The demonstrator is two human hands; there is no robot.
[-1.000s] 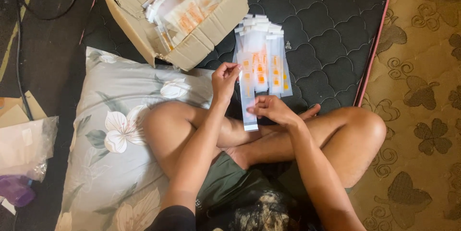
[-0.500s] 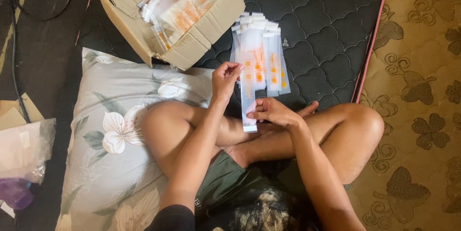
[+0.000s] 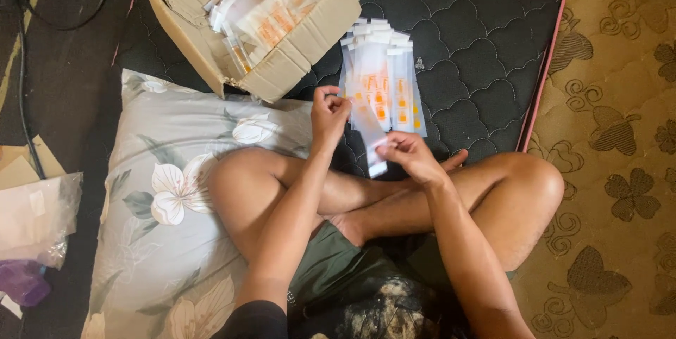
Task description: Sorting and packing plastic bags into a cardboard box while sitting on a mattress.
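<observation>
While the person sits cross-legged on the floral pillow (image 3: 162, 191), both hands work one long clear plastic sleeve (image 3: 367, 128) just above the knees. Left hand (image 3: 329, 112) pinches its upper end, fingers closed on the edge. Right hand (image 3: 408, 156) grips the lower end near the white strip, thumb and fingers closed on it. Sleeve runs tilted from 11 o'clock down to 5 o'clock between them.

Step in hand, my read: handling a single sleeve taken from or headed for the stack, possibly closing its flap; can't tell which. Next move calls for keeping the film taut so it doesn't buckle, and aligning its edges with the pile.

Stack of matching sleeves (image 3: 384, 75) lies fanned on the mattress at 12 o'clock of the hands, touching or just behind the held one. Each is flat, narrow, glossy, translucent, with small orange items inside and a white band on top. Film looks thin and slippery.

Cardboard box (image 3: 282, 43) at 11 o'clock, flaps open, tipped toward the person, packed with more of the same packets. Corrugated, matte brown.

Mattress (image 3: 479, 36) is dark, quilted, with pink piping. Patterned tan rug (image 3: 620, 135) at 3 o'clock. Crumpled clear plastic bag (image 3: 35, 219) at 9 o'clock, well apart.
</observation>
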